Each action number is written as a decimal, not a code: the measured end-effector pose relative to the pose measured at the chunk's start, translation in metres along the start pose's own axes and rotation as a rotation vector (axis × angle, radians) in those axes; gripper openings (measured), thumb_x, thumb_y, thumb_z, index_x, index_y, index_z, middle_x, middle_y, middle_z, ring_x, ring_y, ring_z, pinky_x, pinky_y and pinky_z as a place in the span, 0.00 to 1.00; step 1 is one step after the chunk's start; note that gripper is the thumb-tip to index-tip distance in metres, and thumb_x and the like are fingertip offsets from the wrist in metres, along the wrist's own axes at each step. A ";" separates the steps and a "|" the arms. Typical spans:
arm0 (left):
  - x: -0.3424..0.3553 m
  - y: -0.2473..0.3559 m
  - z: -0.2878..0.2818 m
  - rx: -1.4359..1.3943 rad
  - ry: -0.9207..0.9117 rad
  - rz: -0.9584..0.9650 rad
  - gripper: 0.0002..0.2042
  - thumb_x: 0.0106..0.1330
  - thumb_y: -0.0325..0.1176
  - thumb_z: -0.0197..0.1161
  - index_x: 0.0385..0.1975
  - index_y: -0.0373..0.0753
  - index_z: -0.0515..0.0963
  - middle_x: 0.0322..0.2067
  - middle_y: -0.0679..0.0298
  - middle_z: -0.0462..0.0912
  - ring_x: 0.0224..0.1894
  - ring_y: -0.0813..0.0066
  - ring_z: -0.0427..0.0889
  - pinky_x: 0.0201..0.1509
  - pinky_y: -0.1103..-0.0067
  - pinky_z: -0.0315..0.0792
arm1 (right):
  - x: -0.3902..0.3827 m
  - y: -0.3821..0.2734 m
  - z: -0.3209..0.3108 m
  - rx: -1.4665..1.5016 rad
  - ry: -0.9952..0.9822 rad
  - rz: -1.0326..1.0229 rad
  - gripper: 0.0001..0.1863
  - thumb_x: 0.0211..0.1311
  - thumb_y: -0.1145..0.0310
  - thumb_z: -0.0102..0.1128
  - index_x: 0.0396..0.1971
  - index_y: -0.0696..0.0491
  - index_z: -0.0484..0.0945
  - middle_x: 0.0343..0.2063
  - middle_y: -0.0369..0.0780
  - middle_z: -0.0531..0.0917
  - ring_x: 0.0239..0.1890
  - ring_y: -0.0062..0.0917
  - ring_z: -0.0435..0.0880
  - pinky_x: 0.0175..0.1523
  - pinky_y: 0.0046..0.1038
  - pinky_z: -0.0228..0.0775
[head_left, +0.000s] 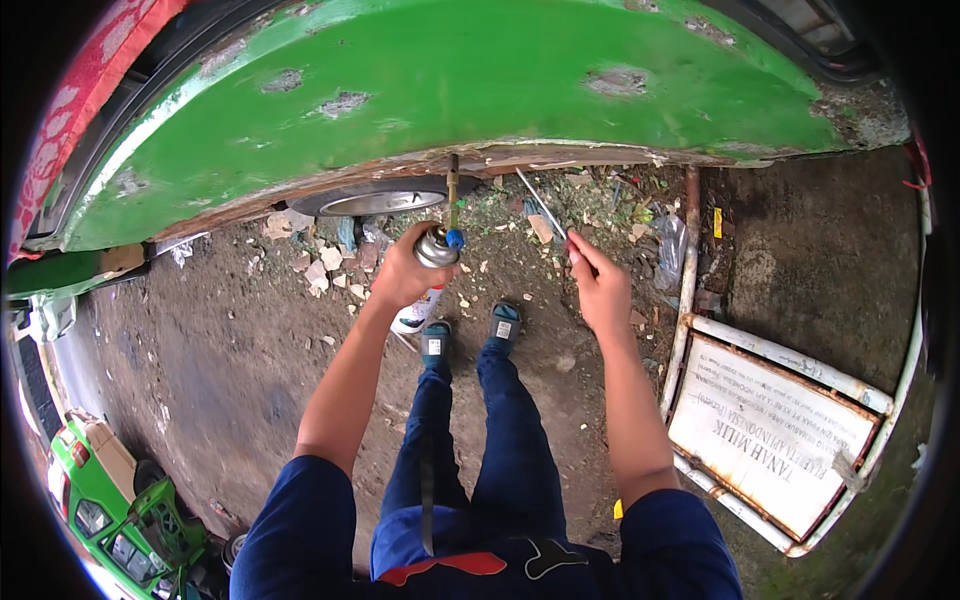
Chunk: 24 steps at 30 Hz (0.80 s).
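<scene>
My left hand (405, 272) is wrapped round the upper part of a gas torch (418, 311), a white and red canister with a blue knob and a brass burner tube. Its nozzle points up at the rusty lower edge of a green car body panel (450, 80); I can make out no flame. Held by its red handle in my closed right hand (603, 290) is a long, thin metal tool (541, 202), perhaps a screwdriver or narrow scraper. Its tip reaches close to the panel's lower edge, right of the torch. Bare, rough patches break up the green paint.
A wheel (385, 203) shows beneath the panel. Paint and filler flakes (318, 272) litter the dirt ground around it. At right stands a rusty white pipe frame with a sign board (770, 430). Another green vehicle (115, 510) is at lower left. My feet are in sandals (436, 340).
</scene>
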<state>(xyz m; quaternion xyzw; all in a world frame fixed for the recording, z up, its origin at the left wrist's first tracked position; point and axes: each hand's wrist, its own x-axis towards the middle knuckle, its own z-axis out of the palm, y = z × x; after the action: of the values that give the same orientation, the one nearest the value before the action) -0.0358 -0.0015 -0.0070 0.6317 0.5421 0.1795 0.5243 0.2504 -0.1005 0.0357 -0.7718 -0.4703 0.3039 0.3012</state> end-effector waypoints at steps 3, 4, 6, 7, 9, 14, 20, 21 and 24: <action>-0.016 0.003 -0.014 -0.064 -0.027 -0.046 0.40 0.41 0.41 0.79 0.56 0.30 0.73 0.46 0.54 0.83 0.49 0.69 0.82 0.56 0.73 0.74 | 0.036 -0.032 -0.009 -0.287 0.010 -0.155 0.15 0.67 0.65 0.62 0.52 0.40 0.84 0.37 0.36 0.89 0.25 0.22 0.84 0.28 0.25 0.73; -0.022 -0.001 -0.020 -0.097 -0.030 -0.061 0.40 0.41 0.41 0.78 0.56 0.29 0.73 0.46 0.55 0.82 0.49 0.69 0.81 0.56 0.73 0.74 | 0.048 -0.039 -0.009 -0.364 0.023 -0.224 0.14 0.66 0.64 0.62 0.51 0.39 0.84 0.36 0.37 0.89 0.25 0.25 0.86 0.29 0.26 0.73; -0.028 -0.015 -0.023 -0.125 -0.007 0.001 0.39 0.41 0.40 0.78 0.56 0.30 0.73 0.46 0.56 0.81 0.49 0.70 0.81 0.56 0.74 0.74 | 0.068 -0.050 -0.013 -0.428 -0.018 -0.272 0.12 0.66 0.63 0.60 0.48 0.38 0.85 0.32 0.40 0.87 0.28 0.35 0.86 0.31 0.35 0.75; -0.033 -0.016 -0.026 -0.120 -0.005 0.009 0.39 0.41 0.39 0.78 0.56 0.30 0.73 0.46 0.57 0.81 0.48 0.70 0.81 0.56 0.74 0.74 | 0.076 -0.055 -0.013 -0.461 -0.045 -0.270 0.12 0.66 0.63 0.60 0.47 0.38 0.86 0.32 0.40 0.87 0.28 0.35 0.86 0.30 0.35 0.75; -0.040 -0.023 -0.032 -0.111 -0.004 0.013 0.39 0.41 0.39 0.79 0.56 0.30 0.73 0.46 0.52 0.84 0.49 0.67 0.83 0.56 0.73 0.75 | 0.083 -0.061 -0.013 -0.592 -0.072 -0.313 0.12 0.66 0.62 0.60 0.47 0.37 0.86 0.30 0.39 0.87 0.27 0.35 0.86 0.31 0.35 0.76; -0.045 -0.036 -0.037 -0.166 0.007 0.049 0.38 0.42 0.40 0.79 0.55 0.30 0.73 0.44 0.52 0.84 0.47 0.67 0.84 0.55 0.73 0.75 | 0.093 -0.059 -0.020 -0.587 -0.080 -0.413 0.14 0.67 0.62 0.60 0.50 0.36 0.84 0.33 0.39 0.87 0.30 0.35 0.85 0.34 0.35 0.77; -0.045 -0.034 -0.038 -0.172 -0.007 0.005 0.39 0.42 0.39 0.80 0.56 0.30 0.73 0.45 0.53 0.84 0.47 0.69 0.83 0.55 0.73 0.76 | 0.092 -0.055 -0.017 -0.667 -0.035 -0.519 0.13 0.65 0.63 0.61 0.47 0.35 0.85 0.28 0.39 0.86 0.27 0.34 0.85 0.30 0.36 0.76; -0.046 -0.032 -0.037 -0.207 -0.007 0.007 0.38 0.42 0.38 0.79 0.56 0.30 0.73 0.45 0.54 0.84 0.48 0.69 0.83 0.55 0.74 0.75 | 0.093 -0.054 -0.019 -0.596 -0.034 -0.520 0.13 0.65 0.64 0.61 0.47 0.35 0.85 0.27 0.39 0.86 0.26 0.34 0.85 0.30 0.36 0.76; -0.039 -0.023 -0.040 -0.134 -0.002 0.060 0.38 0.42 0.37 0.79 0.56 0.31 0.73 0.46 0.54 0.84 0.48 0.70 0.83 0.56 0.74 0.75 | 0.093 -0.053 -0.011 -0.612 -0.052 -0.426 0.13 0.65 0.64 0.61 0.48 0.34 0.85 0.28 0.38 0.86 0.26 0.33 0.85 0.30 0.35 0.77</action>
<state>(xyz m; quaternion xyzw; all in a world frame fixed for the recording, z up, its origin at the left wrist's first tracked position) -0.0925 -0.0199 0.0022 0.6111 0.5092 0.2302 0.5605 0.2647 0.0024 0.0650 -0.7032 -0.6968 0.0991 0.1009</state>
